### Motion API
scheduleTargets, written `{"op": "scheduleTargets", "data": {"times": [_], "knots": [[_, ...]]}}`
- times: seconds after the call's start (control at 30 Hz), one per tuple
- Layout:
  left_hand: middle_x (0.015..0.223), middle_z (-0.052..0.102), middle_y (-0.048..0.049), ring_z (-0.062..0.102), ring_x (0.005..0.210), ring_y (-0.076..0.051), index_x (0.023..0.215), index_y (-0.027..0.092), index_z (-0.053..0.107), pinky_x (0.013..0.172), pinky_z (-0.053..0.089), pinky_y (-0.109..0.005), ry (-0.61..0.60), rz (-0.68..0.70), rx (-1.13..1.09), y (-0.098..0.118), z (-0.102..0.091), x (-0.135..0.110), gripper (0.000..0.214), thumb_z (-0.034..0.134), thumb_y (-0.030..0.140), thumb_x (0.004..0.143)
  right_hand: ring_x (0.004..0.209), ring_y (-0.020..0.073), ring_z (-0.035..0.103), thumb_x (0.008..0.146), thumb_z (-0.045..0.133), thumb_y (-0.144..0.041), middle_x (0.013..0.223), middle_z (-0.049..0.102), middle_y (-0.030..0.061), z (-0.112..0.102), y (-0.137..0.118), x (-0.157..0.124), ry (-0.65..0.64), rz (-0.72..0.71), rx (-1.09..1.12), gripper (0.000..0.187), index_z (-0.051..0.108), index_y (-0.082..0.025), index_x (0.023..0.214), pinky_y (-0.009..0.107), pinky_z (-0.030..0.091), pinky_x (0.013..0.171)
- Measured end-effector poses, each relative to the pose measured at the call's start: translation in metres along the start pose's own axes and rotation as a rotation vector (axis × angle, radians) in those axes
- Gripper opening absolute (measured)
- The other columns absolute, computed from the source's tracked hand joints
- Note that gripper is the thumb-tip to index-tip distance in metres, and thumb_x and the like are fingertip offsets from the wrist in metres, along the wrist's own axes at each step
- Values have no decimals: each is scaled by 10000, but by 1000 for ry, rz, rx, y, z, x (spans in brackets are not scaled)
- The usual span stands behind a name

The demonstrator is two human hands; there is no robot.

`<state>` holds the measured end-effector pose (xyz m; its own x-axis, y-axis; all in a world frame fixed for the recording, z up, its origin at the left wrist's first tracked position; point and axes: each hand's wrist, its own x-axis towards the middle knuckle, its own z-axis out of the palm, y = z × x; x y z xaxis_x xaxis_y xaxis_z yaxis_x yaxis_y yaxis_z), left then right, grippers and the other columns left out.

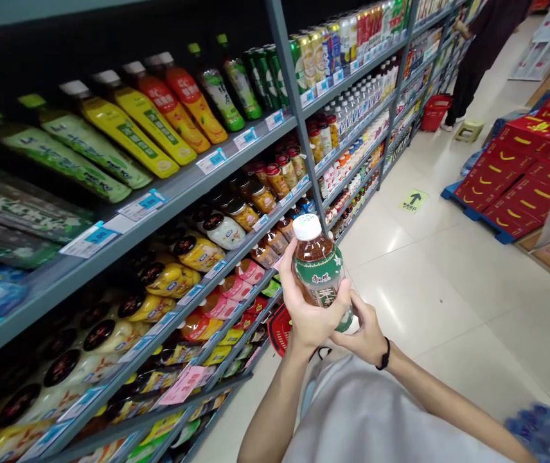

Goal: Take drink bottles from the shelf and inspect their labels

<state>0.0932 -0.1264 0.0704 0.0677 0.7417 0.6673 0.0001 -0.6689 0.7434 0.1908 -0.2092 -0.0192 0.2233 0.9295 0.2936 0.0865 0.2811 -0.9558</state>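
The person's left hand (306,318) is curled, thumb (338,303) across the front; the right hand (367,335), fingers bent, sits just beside it, forearms (275,402) extended.

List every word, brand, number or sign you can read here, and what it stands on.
"康师傅": label of the bottle held by the left hand and right hand; larger characters below are partly covered.
Black arrow: floor sign; its lettering is too small.
Too blurred or small to read for certain: price tags, pink card, shelf bottles.
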Motion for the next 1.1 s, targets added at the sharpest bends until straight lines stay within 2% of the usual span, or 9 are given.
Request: {"op": "scheduleTargets", "data": {"times": [0.1,0.27,0.43,0.53,0.77,0.93,1.1], "knots": [[1561,447,-136,527,1417,-292,1599,242,362,1197,446,-376,-23,-1,-32,9,24,-5,974,847,189,756,1053,236,746,741,922,-296,1240,751,83,-24,-3,-5,10,1,20,825,539,-215,1467,303,605,957],[1534,473,-141,559,1378,-284,1589,236,365,1172,469,-378,-58,17,-49,24,62,-10,952,839,207,764,1069,253,745,750,906,-301,1222,755,97,-63,-11,-11,27,-8,37,750,582,-190,1418,328,601,979],[1551,446,-158,555,1378,-318,1581,227,361,1166,478,-428,-73,30,-41,36,98,-18,944,846,317,776,1059,231,740,761,879,-256,1215,757,78,-101,-19,-21,32,4,57,721,588,-200,1418,294,598,956],[1543,458,-156,552,1388,-314,1591,238,335,1172,472,-425,-110,13,-67,45,116,-25,935,830,312,801,1016,219,745,748,890,-240,1171,765,63,-120,-21,-30,40,22,87,702,603,-208,1388,276,608,919],[1570,432,-175,573,1364,-300,1609,235,302,1146,498,-406,-163,-7,-21,61,146,-37,905,798,355,861,1137,252,725,719,928,-261,1259,740,78,-147,-20,-41,97,-6,83,679,612,-216,1318,318,577,1041],[1472,514,-178,579,1363,-326,1651,259,163,1135,507,-467,-225,-115,-67,64,161,-40,1003,790,396,880,1130,224,726,765,894,-270,1256,740,62,-161,-29,-44,119,24,129,689,593,-232,1383,294,587,1018],[1529,479,-180,527,1422,-342,1652,256,192,1194,446,-480,-222,-121,-59,65,171,-42,1021,807,452,861,1150,254,712,763,890,-298,1270,720,98,-168,-31,-49,146,85,142,689,576,-201,1368,348,579,1044]]}}
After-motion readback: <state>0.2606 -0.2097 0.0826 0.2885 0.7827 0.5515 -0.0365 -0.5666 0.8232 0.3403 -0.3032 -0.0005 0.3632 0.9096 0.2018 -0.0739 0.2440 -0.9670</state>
